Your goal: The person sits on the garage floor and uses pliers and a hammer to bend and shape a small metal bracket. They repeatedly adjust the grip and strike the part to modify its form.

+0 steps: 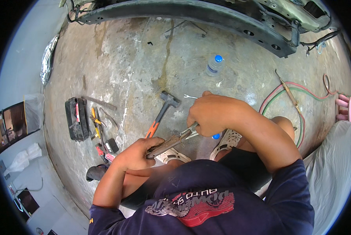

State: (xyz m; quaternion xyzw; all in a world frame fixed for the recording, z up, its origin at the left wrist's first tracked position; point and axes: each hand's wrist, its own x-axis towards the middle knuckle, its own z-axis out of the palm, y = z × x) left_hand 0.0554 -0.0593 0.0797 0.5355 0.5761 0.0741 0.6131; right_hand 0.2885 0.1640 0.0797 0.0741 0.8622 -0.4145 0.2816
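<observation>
My left hand (138, 153) is closed around one end of a rusty, channel-shaped metal piece (167, 145), held slanting over my lap. At its other end, my right hand (211, 113) is closed in a fist around a silver metal tool (192, 127). The tool's end meets the rusty piece, but its kind is hidden by my fingers. Just beyond my hands, a hammer (168, 102) with a dark head and an orange and black handle lies on the floor. A small open-ended spanner (190, 96) shows beside my right hand.
At left lie a black toolbox tray (77, 119), yellow-handled pliers (95, 115) and a red cordless tool (101, 152). A water bottle (214, 65) stands ahead. A gas torch (288, 92) with red and green hoses lies right. A vehicle's bumper beam (191, 15) crosses the far side.
</observation>
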